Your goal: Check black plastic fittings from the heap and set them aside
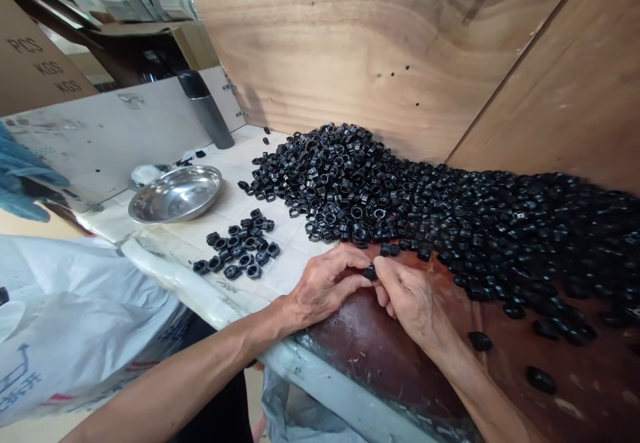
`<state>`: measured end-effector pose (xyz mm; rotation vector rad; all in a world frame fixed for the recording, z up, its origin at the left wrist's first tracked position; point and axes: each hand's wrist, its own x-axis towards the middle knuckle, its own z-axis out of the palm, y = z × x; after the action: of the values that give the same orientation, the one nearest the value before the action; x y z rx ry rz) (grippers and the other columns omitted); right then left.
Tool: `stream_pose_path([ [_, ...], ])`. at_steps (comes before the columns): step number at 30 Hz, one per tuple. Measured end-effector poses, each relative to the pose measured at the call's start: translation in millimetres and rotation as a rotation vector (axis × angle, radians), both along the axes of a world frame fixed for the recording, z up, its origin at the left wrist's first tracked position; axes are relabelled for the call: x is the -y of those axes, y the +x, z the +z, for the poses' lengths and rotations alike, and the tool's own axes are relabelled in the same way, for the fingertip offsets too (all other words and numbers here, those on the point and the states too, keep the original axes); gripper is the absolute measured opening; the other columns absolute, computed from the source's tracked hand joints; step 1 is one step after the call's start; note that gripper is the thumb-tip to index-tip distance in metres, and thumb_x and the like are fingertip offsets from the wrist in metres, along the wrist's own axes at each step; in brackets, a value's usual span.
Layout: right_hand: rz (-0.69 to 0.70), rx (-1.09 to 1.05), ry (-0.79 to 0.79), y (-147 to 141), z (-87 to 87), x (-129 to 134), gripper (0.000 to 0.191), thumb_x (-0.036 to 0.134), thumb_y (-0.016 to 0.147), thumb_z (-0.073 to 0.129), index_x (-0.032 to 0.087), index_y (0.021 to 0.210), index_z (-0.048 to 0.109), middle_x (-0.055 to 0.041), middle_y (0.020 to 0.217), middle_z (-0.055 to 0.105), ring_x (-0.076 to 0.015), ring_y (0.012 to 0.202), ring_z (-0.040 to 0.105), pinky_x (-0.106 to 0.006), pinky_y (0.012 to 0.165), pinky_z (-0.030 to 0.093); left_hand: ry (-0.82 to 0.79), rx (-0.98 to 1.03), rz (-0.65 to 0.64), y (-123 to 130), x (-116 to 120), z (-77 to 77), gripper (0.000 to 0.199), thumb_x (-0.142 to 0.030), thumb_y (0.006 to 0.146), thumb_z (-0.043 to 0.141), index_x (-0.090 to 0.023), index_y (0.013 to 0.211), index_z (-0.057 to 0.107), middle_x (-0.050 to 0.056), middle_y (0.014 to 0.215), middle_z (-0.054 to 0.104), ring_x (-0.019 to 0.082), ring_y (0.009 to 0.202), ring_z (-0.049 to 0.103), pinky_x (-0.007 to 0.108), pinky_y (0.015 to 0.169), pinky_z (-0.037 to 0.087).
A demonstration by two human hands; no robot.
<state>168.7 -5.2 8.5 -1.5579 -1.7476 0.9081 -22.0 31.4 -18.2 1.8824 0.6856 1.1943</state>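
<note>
My left hand (327,280) and my right hand (407,290) meet over the brown sheet near the table's front edge. Between their fingertips is a small black plastic part (370,272), partly covered by the fingers. Thumb and fingers of the left hand pinch it from one side, and the right hand's fingers close on it from the other. Just beyond my hands rises a big pile of black plastic rings (340,170). A mass of darker black parts (525,230) spreads to the right. A small group of black parts (245,246) lies left of my left hand.
A shallow metal bowl (177,196) stands at the left, with a grey bottle (207,110) behind it. Wooden boards (350,43) wall off the back. White sacks (75,310) sit below the table's left edge, and a blue glove (25,173) hangs at the far left.
</note>
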Motion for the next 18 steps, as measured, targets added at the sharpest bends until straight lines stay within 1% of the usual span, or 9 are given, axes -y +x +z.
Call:
stream_pose_path([
  [2, -0.035, 0.072, 0.060, 0, 0.3, -1, 0.060, 0.051, 0.106, 0.035, 0.023, 0.056, 0.052, 0.0006, 0.050, 0.057, -0.0148, 0.051, 0.058, -0.026, 0.051, 0.040, -0.106, 0.037, -0.011, 2, 0, 2.2, 0.019, -0.026, 0.088, 0.076, -0.019, 0.105, 0.071, 0.009, 0.110, 0.073, 0.022, 0.106, 0.068, 0.038, 0.097, 0.055],
  [3, -0.056, 0.079, 0.099, 0, 1.0, -1, 0.056, 0.051, 0.105, 0.037, 0.023, 0.061, 0.057, 0.0001, 0.054, 0.061, -0.0156, 0.054, 0.060, -0.026, 0.053, 0.041, -0.186, 0.066, -0.014, 4, 1, 4.8, 0.019, -0.027, 0.086, 0.077, -0.018, 0.103, 0.072, 0.009, 0.109, 0.073, 0.022, 0.105, 0.069, 0.037, 0.096, 0.055],
  [5, -0.072, 0.027, 0.172, 1, 3.3, -1, 0.040, 0.049, 0.104, 0.044, 0.023, 0.085, 0.068, -0.0006, 0.068, 0.069, -0.0166, 0.062, 0.064, -0.026, 0.058, 0.045, -0.338, 0.137, -0.013, 6, 2, 11.0, 0.021, -0.027, 0.084, 0.080, -0.017, 0.100, 0.072, 0.009, 0.107, 0.073, 0.022, 0.101, 0.070, 0.036, 0.093, 0.057],
  [7, -0.018, -0.043, 0.234, 2, 5.5, -1, 0.028, 0.044, 0.101, 0.052, 0.023, 0.111, 0.067, -0.0018, 0.085, 0.073, -0.0169, 0.074, 0.067, -0.026, 0.067, 0.049, -0.434, 0.193, -0.006, 7, 3, 16.0, 0.021, -0.026, 0.083, 0.080, -0.016, 0.099, 0.071, 0.007, 0.103, 0.074, 0.021, 0.097, 0.071, 0.035, 0.091, 0.058],
  [8, 0.014, -0.052, 0.258, 2, 6.2, -1, 0.027, 0.041, 0.100, 0.055, 0.023, 0.115, 0.066, -0.0020, 0.089, 0.073, -0.0169, 0.076, 0.067, -0.026, 0.069, 0.050, -0.444, 0.204, 0.001, 7, 3, 17.5, 0.020, -0.026, 0.083, 0.080, -0.016, 0.099, 0.071, 0.007, 0.102, 0.074, 0.021, 0.096, 0.071, 0.035, 0.090, 0.058],
  [10, 0.042, -0.001, 0.278, 3, 6.6, 0, 0.022, 0.039, 0.099, 0.056, 0.023, 0.101, 0.070, -0.0007, 0.079, 0.071, -0.0160, 0.070, 0.065, -0.026, 0.067, 0.049, -0.406, 0.185, 0.010, 6, 3, 18.2, 0.019, -0.024, 0.083, 0.080, -0.016, 0.098, 0.072, 0.007, 0.102, 0.073, 0.020, 0.097, 0.070, 0.035, 0.092, 0.057],
  [13, 0.014, 0.076, 0.224, 3, 6.2, 1, 0.045, 0.044, 0.103, 0.046, 0.022, 0.067, 0.060, 0.0015, 0.056, 0.058, -0.0141, 0.054, 0.057, -0.026, 0.055, 0.041, -0.349, 0.139, 0.009, 4, 3, 16.7, 0.018, -0.024, 0.084, 0.079, -0.016, 0.099, 0.074, 0.007, 0.105, 0.073, 0.021, 0.099, 0.069, 0.035, 0.093, 0.056],
  [14, 0.010, 0.069, 0.204, 3, 6.4, 1, 0.048, 0.046, 0.104, 0.044, 0.022, 0.064, 0.057, 0.0016, 0.055, 0.056, -0.0139, 0.052, 0.056, -0.026, 0.054, 0.040, -0.352, 0.140, 0.008, 4, 3, 16.4, 0.018, -0.024, 0.084, 0.079, -0.016, 0.099, 0.074, 0.007, 0.105, 0.073, 0.021, 0.100, 0.069, 0.034, 0.093, 0.056],
  [18, 0.003, -0.011, 0.148, 2, 9.7, 3, 0.046, 0.050, 0.102, 0.044, 0.022, 0.071, 0.063, 0.0020, 0.057, 0.057, -0.0140, 0.053, 0.055, -0.026, 0.052, 0.039, -0.396, 0.164, 0.000, 4, 3, 16.9, 0.018, -0.023, 0.084, 0.078, -0.016, 0.099, 0.072, 0.007, 0.105, 0.072, 0.021, 0.097, 0.069, 0.034, 0.090, 0.057],
])
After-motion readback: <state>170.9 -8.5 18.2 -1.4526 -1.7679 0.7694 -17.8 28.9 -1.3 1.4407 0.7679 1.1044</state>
